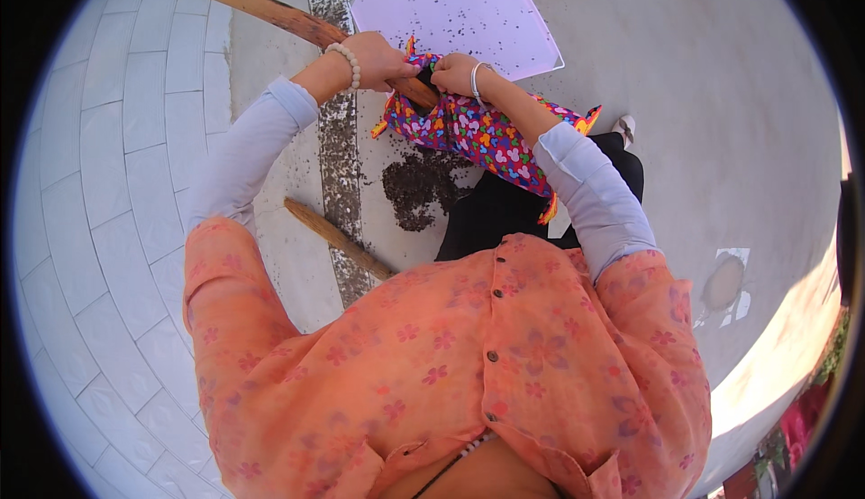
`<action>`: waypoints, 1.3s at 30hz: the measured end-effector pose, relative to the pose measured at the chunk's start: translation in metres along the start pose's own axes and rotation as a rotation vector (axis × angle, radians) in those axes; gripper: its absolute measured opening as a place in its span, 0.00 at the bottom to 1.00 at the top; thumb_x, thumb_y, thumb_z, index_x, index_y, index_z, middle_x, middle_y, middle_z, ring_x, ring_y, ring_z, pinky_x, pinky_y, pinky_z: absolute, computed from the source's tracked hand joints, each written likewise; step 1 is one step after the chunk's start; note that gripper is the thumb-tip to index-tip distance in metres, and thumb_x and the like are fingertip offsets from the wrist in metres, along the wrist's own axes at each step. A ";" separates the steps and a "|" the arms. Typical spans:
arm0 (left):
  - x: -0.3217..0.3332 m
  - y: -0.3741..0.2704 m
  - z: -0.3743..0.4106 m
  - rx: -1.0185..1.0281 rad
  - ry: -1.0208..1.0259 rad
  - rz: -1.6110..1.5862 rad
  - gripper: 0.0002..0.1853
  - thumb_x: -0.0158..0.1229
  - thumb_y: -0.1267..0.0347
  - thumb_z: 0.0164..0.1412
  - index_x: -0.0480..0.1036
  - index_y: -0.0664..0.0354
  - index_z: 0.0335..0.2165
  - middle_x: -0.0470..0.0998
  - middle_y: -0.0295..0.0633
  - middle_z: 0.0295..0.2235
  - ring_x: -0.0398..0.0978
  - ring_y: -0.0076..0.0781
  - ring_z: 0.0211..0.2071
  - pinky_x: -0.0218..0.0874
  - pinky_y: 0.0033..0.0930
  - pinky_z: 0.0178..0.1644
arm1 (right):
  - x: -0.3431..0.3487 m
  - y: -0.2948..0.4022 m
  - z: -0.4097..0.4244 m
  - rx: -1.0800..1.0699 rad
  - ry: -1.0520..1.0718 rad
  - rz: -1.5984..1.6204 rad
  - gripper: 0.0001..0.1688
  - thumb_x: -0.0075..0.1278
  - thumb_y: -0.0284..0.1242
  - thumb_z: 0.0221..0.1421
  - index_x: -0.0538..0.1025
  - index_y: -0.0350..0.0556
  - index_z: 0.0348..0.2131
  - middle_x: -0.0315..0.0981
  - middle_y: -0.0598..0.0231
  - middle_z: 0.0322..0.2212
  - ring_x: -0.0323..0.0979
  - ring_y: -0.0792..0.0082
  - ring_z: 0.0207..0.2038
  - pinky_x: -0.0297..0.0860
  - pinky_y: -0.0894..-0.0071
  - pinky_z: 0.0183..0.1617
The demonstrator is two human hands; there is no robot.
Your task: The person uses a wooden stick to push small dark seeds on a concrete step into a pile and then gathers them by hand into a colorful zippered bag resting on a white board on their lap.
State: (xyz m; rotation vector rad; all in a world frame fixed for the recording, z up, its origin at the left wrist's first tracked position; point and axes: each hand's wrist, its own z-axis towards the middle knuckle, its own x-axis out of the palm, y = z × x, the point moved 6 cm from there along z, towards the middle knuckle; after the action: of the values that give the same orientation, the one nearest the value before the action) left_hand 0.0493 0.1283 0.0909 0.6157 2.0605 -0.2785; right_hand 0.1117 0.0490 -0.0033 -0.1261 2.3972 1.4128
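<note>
My left hand [378, 63], with a beaded bracelet at its wrist, lies over a curved wooden piece [284, 17] and reaches the edge of a colourful patterned fabric bag [500, 137]. The wood's lower end sits inside the bag's dark opening. Pinched in my right hand [458, 74], which has a silver bangle at the wrist, is the opening's other edge. The bag rests across my right forearm's side and over my dark-clothed leg. How firmly my left fingers hold the wood is partly hidden.
A pale lilac sheet [446, 12] strewn with small dark bits lies beyond my hands. Below the bag is a pile of dark granules [422, 188] on the concrete floor. A bundled-straw stick [334, 236] lies nearer me. White tiles [145, 120] cover the left side.
</note>
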 end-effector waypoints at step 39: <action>-0.014 -0.048 -0.154 -0.801 -0.168 -0.521 0.16 0.58 0.63 0.48 0.70 0.54 0.38 0.76 0.43 0.29 0.74 0.41 0.32 0.64 0.37 0.37 | -0.026 -0.010 -0.016 -0.089 -0.105 -0.181 0.18 0.44 0.38 0.47 0.73 0.40 0.21 0.68 0.62 0.15 0.65 0.70 0.21 0.63 0.71 0.30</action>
State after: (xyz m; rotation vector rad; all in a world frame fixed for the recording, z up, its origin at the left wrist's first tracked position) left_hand -0.0824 0.1483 0.1833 -0.4196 1.9218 0.2023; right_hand 0.1344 0.0275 0.0040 -0.2777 2.1792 1.4059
